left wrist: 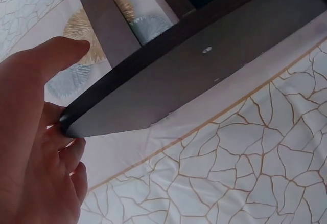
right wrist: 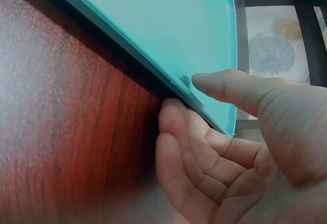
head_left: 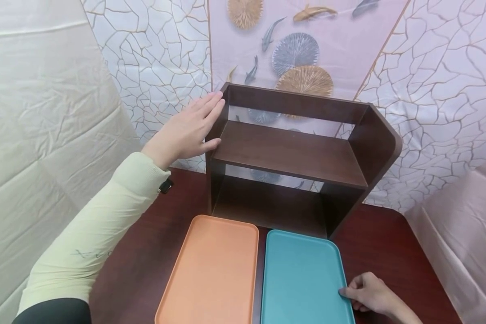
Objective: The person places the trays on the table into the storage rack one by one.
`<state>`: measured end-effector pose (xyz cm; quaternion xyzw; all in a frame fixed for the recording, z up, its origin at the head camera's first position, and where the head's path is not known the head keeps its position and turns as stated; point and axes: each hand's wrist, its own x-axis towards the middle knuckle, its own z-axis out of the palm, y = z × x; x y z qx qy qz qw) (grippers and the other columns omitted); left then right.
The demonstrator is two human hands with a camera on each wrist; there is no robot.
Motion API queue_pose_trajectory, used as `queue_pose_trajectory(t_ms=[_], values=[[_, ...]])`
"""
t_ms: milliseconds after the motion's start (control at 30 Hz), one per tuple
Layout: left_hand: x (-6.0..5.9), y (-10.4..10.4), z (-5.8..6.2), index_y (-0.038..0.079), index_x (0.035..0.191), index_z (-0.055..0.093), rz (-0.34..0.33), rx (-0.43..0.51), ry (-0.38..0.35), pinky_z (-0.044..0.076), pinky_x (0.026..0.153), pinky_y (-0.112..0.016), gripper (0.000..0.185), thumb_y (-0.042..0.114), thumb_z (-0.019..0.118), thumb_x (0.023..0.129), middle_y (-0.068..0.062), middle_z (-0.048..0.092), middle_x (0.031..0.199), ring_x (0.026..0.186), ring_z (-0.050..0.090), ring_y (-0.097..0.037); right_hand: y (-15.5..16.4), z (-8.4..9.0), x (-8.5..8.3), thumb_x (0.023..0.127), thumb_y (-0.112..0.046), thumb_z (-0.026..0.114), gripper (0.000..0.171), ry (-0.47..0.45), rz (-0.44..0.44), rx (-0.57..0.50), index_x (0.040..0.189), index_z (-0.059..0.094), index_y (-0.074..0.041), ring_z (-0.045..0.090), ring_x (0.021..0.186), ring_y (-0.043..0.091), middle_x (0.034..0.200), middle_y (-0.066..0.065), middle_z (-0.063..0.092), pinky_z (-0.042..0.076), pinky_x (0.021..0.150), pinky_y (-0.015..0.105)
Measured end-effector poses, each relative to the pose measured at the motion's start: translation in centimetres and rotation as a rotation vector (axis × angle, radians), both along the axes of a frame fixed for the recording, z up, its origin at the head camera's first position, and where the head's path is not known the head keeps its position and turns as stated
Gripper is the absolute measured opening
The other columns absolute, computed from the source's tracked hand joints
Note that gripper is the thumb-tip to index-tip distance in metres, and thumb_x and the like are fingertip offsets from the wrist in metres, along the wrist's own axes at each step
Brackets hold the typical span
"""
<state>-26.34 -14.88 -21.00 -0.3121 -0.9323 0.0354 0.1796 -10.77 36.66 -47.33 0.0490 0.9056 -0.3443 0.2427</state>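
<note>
A dark brown two-tier shelf (head_left: 287, 148) stands at the back of the table. My left hand (head_left: 190, 128) lies with its fingers extended against the shelf's left side panel (left wrist: 179, 75). Its thumb stands apart from the panel's front edge in the left wrist view. My right hand (head_left: 370, 294) pinches the right rim of a teal tray (head_left: 303, 274), thumb over the top and curled fingers under the edge, as the right wrist view shows. Beside it on the left lies an orange tray (head_left: 214, 270). Both trays lie lengthwise in front of the shelf, their near ends cut off.
The table (head_left: 393, 247) is dark red wood. Behind the shelf hangs a patterned cloth (head_left: 162, 58) with gold crackle lines, fish and round motifs. A pale curtain (head_left: 44, 112) borders the left side, and a pinkish cloth (head_left: 461, 234) drapes at the right.
</note>
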Motion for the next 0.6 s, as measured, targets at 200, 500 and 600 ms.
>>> queue_pose_trajectory(t_ms=[200,500,600], values=[[-0.1,-0.2,-0.2,-0.007,0.165,0.018,0.001,-0.043,0.058,0.019,0.135,-0.052,0.087,0.025,0.066,0.101,-0.022,0.013,0.177,0.166,0.014,-0.037,0.5,-0.5,-0.3,0.098,-0.019,0.073,0.026,-0.018,0.034,-0.083,0.076,0.068,-0.006,0.064,0.064,0.015,0.065,0.003,0.065,0.059,0.06,0.033],[-0.1,-0.4,-0.2,-0.007,0.165,0.017,0.008,-0.071,0.079,0.02,0.135,-0.052,0.088,0.025,0.066,0.1,-0.022,0.012,0.177,0.166,0.014,-0.037,1.5,-1.0,-0.6,0.103,-0.01,0.06,0.028,-0.025,0.149,-0.236,0.075,0.056,-0.01,0.058,0.066,0.012,0.067,0.001,0.057,0.054,0.059,0.027],[-0.2,-0.2,-0.3,-0.007,0.166,0.017,0.008,-0.077,0.085,0.021,0.135,-0.053,0.088,0.025,0.067,0.1,-0.022,0.012,0.177,0.166,0.015,-0.037,1.3,-1.0,-0.5,0.102,-0.008,0.057,0.03,-0.018,0.152,-0.245,0.073,0.049,-0.013,0.052,0.061,0.01,0.064,-0.001,0.051,0.05,0.057,0.025]])
